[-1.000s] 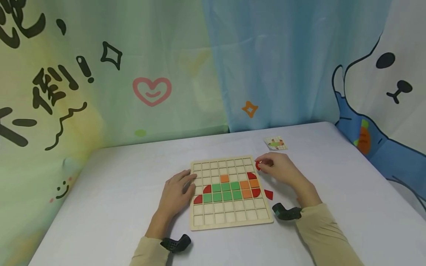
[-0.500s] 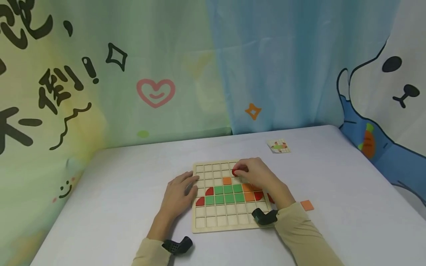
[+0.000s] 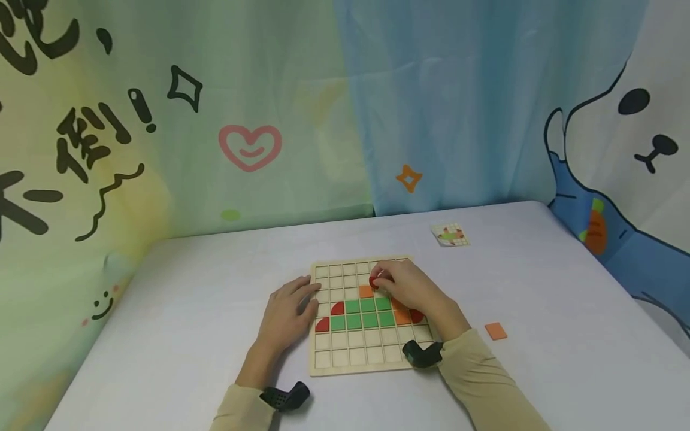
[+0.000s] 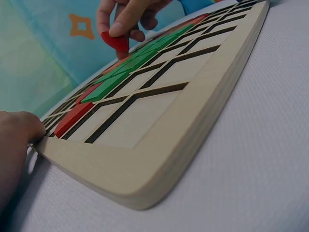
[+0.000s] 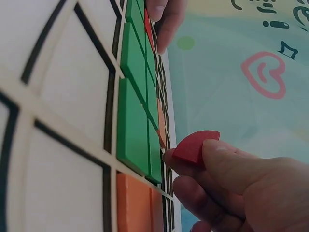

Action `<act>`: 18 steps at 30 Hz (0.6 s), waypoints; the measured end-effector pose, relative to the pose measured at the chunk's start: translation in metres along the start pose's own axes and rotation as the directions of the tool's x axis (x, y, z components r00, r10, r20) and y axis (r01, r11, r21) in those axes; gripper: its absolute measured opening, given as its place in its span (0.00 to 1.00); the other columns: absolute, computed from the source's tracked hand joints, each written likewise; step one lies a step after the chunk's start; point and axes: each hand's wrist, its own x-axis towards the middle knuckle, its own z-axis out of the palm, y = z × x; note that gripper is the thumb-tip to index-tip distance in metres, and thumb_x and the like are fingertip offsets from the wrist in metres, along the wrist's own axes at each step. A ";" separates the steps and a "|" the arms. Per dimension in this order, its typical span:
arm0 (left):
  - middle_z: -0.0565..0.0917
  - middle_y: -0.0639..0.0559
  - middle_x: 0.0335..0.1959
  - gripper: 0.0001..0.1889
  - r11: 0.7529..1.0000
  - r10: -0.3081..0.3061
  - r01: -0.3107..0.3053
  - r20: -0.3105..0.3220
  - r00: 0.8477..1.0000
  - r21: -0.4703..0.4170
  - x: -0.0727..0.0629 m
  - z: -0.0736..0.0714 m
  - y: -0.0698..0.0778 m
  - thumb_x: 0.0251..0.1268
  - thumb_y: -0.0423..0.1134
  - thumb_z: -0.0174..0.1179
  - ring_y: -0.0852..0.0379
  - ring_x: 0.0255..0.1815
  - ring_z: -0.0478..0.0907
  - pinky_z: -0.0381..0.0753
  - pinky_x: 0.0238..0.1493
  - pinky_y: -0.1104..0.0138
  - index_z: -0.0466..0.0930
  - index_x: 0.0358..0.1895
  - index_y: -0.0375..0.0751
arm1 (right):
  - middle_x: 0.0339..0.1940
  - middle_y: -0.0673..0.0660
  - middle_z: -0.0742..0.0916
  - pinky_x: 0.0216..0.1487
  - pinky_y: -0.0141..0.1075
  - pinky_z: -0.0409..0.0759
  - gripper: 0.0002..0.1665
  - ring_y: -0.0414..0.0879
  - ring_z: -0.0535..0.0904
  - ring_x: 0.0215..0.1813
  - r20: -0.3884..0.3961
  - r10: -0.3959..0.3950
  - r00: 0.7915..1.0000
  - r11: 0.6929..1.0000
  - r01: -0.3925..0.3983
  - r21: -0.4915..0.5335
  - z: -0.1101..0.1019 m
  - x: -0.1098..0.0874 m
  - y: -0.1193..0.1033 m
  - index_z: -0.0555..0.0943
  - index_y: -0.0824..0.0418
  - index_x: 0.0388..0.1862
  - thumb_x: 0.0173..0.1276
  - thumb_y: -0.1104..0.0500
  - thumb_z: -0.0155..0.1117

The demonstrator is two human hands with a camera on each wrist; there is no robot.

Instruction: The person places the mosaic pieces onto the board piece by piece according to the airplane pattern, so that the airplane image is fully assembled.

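Note:
A square wooden grid board (image 3: pixel 341 357) lies on the table, with green tiles (image 3: pixel 368 304), orange tiles (image 3: pixel 366 291) and red quarter-round tiles (image 3: pixel 322 325) in its cells. My left hand (image 3: pixel 288 314) rests at the board's left edge, fingertips on the rim. Over the upper part of the board, my right hand (image 3: pixel 409 290) pinches a red quarter-round tile (image 5: pixel 195 146) between thumb and fingers. In the head view that tile is just above and right of the single orange tile. The right hand and forearm hide some cells on the board's right side.
A loose orange tile (image 3: pixel 496 331) lies on the white table (image 3: pixel 566 299) right of the board. Behind the board, toward the right, is a small pattern card (image 3: pixel 450 235). A printed curtain (image 3: pixel 302 149) hangs along the table's far side.
My right hand has carried the red tile leftward from beside the board to over it, then slightly lower. The loose orange tile has come into view, and the forearm now covers a loose red tile.

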 end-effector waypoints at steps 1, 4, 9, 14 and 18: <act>0.73 0.53 0.66 0.19 1.000 -0.001 0.001 0.001 1.000 -0.001 0.000 0.000 0.000 0.67 0.49 0.53 0.52 0.70 0.66 0.64 0.69 0.49 0.77 0.59 0.54 | 0.38 0.49 0.88 0.46 0.40 0.81 0.06 0.43 0.83 0.43 -0.001 -0.004 1.000 1.000 0.004 -0.001 0.000 0.000 0.000 0.80 0.54 0.43 0.69 0.56 0.60; 0.72 0.53 0.67 0.19 1.000 -0.003 0.003 0.006 1.000 -0.003 0.000 0.000 0.000 0.67 0.49 0.52 0.52 0.70 0.65 0.64 0.69 0.50 0.77 0.60 0.54 | 0.38 0.48 0.88 0.46 0.40 0.81 0.06 0.43 0.83 0.43 0.003 -0.018 1.000 1.000 0.018 -0.003 0.000 -0.001 0.000 0.80 0.53 0.43 0.69 0.56 0.59; 0.72 0.54 0.67 0.19 1.000 -0.002 0.002 0.009 1.000 -0.003 0.001 0.000 -0.001 0.68 0.49 0.53 0.53 0.70 0.65 0.63 0.70 0.50 0.77 0.60 0.55 | 0.36 0.47 0.87 0.44 0.38 0.80 0.06 0.41 0.83 0.42 0.016 -0.029 0.999 1.000 0.029 -0.001 0.001 0.001 -0.001 0.80 0.52 0.42 0.69 0.55 0.59; 0.72 0.54 0.67 0.19 1.000 -0.005 0.005 0.014 1.000 -0.002 0.001 0.000 -0.002 0.68 0.49 0.52 0.53 0.70 0.65 0.63 0.70 0.50 0.76 0.60 0.55 | 0.40 0.49 0.87 0.49 0.41 0.81 0.07 0.44 0.82 0.45 -0.004 -0.009 1.000 1.000 0.009 0.003 0.000 0.003 -0.001 0.79 0.52 0.44 0.70 0.54 0.58; 0.72 0.54 0.67 0.19 1.000 -0.004 0.004 0.003 1.000 -0.004 0.000 0.000 -0.001 0.67 0.49 0.53 0.53 0.70 0.65 0.63 0.70 0.50 0.77 0.60 0.55 | 0.41 0.50 0.88 0.52 0.43 0.80 0.06 0.45 0.82 0.47 -0.044 -0.008 0.999 0.999 0.009 0.034 0.001 0.003 0.000 0.79 0.53 0.43 0.69 0.55 0.59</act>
